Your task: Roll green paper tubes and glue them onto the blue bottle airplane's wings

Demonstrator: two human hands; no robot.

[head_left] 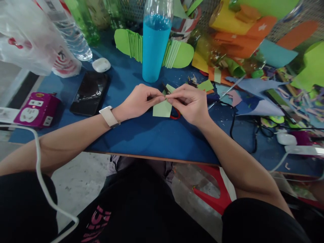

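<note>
My left hand (145, 100) and my right hand (191, 103) meet fingertip to fingertip over the middle of the blue table. Each has thumb and index finger pinched together; what lies in the pinch is too small and covered to make out. Directly below the fingertips is a pale green piece of paper (162, 110), partly hidden by the fingers. Under my right hand shows a red loop (175, 114), with a dark pointed tip (166, 89) sticking out beyond the fingers; they look like parts of scissors.
A bottle of blue liquid (155, 47) stands just beyond my hands, before a folded green paper piece (179, 54). A phone (89, 93), earphone case (101, 64) and purple power adapter (37, 109) lie left. Paper scraps (263, 92) and a black cord (231, 125) spread right.
</note>
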